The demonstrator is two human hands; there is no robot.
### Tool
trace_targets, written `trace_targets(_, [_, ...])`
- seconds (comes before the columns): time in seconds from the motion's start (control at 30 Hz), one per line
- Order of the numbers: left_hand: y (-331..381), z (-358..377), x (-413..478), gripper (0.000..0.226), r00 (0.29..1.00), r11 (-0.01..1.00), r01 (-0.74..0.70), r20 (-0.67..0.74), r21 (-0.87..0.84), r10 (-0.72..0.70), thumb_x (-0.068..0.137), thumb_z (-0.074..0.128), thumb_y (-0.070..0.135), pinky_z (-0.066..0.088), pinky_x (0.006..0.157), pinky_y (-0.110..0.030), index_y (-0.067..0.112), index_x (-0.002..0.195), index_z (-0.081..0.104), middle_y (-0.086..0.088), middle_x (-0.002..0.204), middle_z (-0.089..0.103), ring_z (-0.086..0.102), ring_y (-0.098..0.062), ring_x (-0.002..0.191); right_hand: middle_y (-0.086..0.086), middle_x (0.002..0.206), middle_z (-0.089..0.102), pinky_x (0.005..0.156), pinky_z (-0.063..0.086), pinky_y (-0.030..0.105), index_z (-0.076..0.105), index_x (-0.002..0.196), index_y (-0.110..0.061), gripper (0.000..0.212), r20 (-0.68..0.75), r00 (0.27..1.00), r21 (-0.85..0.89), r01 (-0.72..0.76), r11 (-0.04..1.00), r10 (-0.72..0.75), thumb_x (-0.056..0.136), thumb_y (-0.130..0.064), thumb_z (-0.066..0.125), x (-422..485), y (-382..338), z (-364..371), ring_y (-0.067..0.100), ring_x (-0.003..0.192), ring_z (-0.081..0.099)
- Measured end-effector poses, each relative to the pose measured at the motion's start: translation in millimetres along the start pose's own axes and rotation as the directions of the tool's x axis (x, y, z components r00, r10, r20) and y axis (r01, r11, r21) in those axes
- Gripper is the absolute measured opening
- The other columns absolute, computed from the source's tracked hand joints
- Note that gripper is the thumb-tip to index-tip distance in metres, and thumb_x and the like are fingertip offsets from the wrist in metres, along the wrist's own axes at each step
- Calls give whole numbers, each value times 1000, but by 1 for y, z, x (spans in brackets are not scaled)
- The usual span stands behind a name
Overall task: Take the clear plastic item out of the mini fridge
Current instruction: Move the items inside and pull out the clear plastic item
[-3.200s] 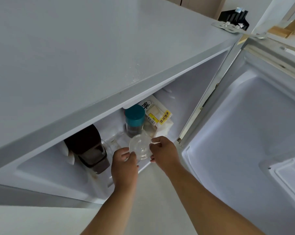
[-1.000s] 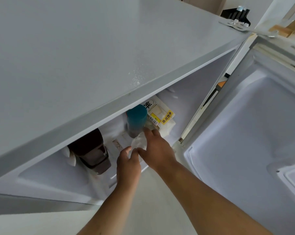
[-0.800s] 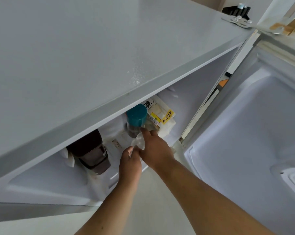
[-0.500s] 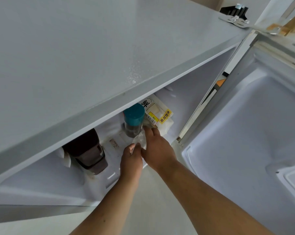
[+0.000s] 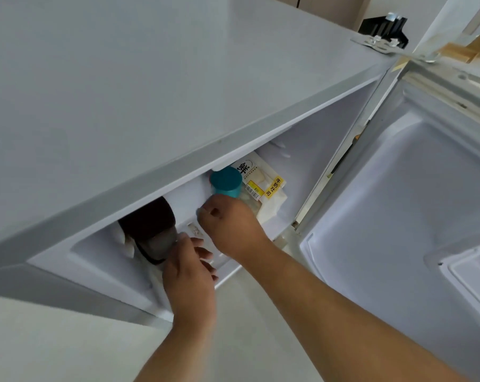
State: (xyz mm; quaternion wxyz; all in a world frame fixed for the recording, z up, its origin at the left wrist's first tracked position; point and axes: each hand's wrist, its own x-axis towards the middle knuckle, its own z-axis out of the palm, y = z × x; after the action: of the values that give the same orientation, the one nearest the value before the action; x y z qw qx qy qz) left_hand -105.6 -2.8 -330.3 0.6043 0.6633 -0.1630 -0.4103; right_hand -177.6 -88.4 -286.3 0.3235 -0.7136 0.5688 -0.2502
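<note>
Pale floor (image 5: 54, 348), wooden cabinet (image 5: 330, 6) (top edge), soft daylight

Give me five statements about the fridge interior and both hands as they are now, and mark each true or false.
1. The fridge door stands open. True.
2. The teal-capped bottle lies on its side on the floor outside the fridge. False: it stands upright inside, just behind the right hand.
3. The left hand is beside the dark container. True.
4. A labelled food packet sits to the right of the teal cap. True.
5. The right hand rests on top of the fridge. False: it reaches inside, fingers curled below the teal cap; what it holds cannot be seen.
</note>
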Motion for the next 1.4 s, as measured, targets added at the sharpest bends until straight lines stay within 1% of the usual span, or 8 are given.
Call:
trace_targets(0.17, [27,-4,7,58,988,983,99,-99,-157,-115,96,45,67,51,46,-23,17,94,74,-3,79,73,59,-12,52,1,83,72,67,52,30,71,91,-13,39,189,980,4,-67,998,65,100,-49,58,16,-43,5,13,73,65])
trace_targets(0.27, [33,-1,8,54,985,975,121,-98,-187,-141,100,45,60,50,43,-23,16,95,75,0,75,74,60,-10,49,10,76,73,64,53,30,71,85,-4,43,230,971,-30,-66,997,71,100,-42,60,18,-52,6,18,66,66])
trace_targets(0.43, [37,3,7,37,981,970,128,-116,-206,-154,102,51,45,54,46,-24,16,88,71,2,74,74,59,-11,48,20,87,75,86,56,49,71,90,6,46,281,957,-52,-63,997,75,104,-34,54,18,-56,6,33,85,70])
trace_targets(0.67, [47,24,0,27,995,976,97,-12,-196,-102,101,57,38,50,46,-25,24,82,72,1,77,76,58,-12,49,-4,61,70,53,51,19,66,81,-14,29,103,986,132,-147,980,134,100,-36,63,13,-30,-18,7,50,67])
trace_targets(0.8, [42,46,0,24,983,973,177,82,-147,-167,103,55,36,51,47,-26,22,89,68,5,76,78,57,-13,44,5,68,75,79,63,50,67,83,-11,25,115,970,225,-235,946,214,99,-30,66,16,-11,-33,26,64,75])
trace_targets(1.0, [14,46,12,27,953,953,289,122,-90,-278,106,50,37,52,45,-21,20,98,70,2,87,79,60,-7,45,6,70,76,71,63,38,65,74,-16,29,162,944,81,-303,950,287,100,-30,64,25,12,-14,21,63,75])
trace_targets(1.23, [-14,36,32,31,910,916,401,107,6,-400,107,49,41,50,60,-29,16,105,68,-5,90,72,60,-18,61,16,89,74,76,63,50,70,94,-4,24,169,930,-13,-328,944,326,97,-25,57,25,32,20,32,81,74])
trace_targets(1.4, [-27,30,36,33,938,942,306,124,137,-323,106,49,46,51,54,-28,20,99,68,-8,90,73,63,-21,68,7,88,71,72,62,37,68,95,-10,23,131,947,-137,-276,952,293,99,-28,55,22,35,24,22,77,71])
